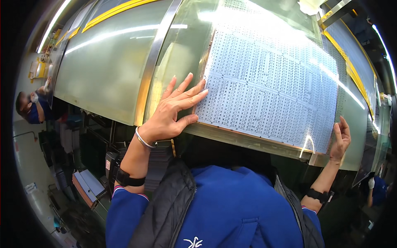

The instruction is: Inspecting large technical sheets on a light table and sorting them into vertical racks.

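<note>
Clearly, our left hand (173, 108) lies spread, touching the left edge of the patterned panel (271, 93); our right hand (340, 139) half-curls at its right edge, pinching or not we cannot tell; pale blue with dense dark rows, the panel lies on a greenish worktop (185, 53).

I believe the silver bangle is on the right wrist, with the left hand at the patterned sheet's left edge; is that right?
No: the head view shows the silver bangle on the left wrist; the left hand is at the patterned sheet's left edge.
</note>
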`<action>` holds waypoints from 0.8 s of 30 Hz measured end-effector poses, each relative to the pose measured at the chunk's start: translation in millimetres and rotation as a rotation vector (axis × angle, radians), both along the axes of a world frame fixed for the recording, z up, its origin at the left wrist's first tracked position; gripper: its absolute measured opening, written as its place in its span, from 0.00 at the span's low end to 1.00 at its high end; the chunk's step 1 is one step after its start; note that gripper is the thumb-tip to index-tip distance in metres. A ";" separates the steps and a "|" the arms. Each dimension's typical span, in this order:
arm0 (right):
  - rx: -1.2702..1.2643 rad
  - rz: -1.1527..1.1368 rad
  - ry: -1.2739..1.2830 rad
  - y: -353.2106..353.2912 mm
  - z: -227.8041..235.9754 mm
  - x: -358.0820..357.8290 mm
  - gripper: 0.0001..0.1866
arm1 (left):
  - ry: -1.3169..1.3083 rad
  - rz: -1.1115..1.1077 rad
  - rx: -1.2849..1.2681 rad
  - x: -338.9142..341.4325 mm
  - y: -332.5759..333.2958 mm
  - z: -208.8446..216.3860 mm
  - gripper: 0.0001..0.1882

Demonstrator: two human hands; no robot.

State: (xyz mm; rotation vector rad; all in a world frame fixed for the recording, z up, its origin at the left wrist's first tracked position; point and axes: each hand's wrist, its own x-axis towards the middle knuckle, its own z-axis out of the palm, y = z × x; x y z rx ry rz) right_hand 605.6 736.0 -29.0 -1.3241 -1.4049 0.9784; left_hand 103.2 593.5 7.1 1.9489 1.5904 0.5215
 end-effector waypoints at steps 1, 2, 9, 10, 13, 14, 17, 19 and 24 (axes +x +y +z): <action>0.002 0.001 0.001 -0.2 0.4 -1.9 0.18 | 0.001 0.001 0.002 -0.6 -0.5 -0.1 0.34; -0.003 -0.003 0.000 -0.7 0.2 -4.3 0.18 | 0.003 0.000 0.003 -1.6 -1.8 -0.8 0.34; 0.025 0.007 -0.013 0.3 -0.1 -1.1 0.18 | 0.042 -0.036 0.021 -5.7 1.8 -1.1 0.34; 0.035 -0.010 -0.014 -1.7 3.9 -1.8 0.18 | 0.040 -0.052 0.031 -4.1 3.2 3.2 0.34; -0.033 -0.020 -0.004 -8.6 24.1 -5.5 0.15 | 0.031 -0.031 0.022 7.9 11.6 10.3 0.32; -0.051 0.018 0.021 -8.6 33.6 -8.4 0.15 | 0.039 -0.040 0.029 7.6 11.0 8.9 0.33; -0.217 0.306 0.367 8.4 42.9 -11.8 0.25 | 0.061 0.008 -0.018 3.2 0.1 7.1 0.32; -0.297 0.364 0.458 26.6 53.3 -22.7 0.35 | 0.036 0.013 -0.019 -8.5 -9.1 2.4 0.32; -0.406 0.351 0.070 114.0 87.9 -21.9 0.41 | -0.010 -0.028 -0.008 5.1 -2.9 5.6 0.32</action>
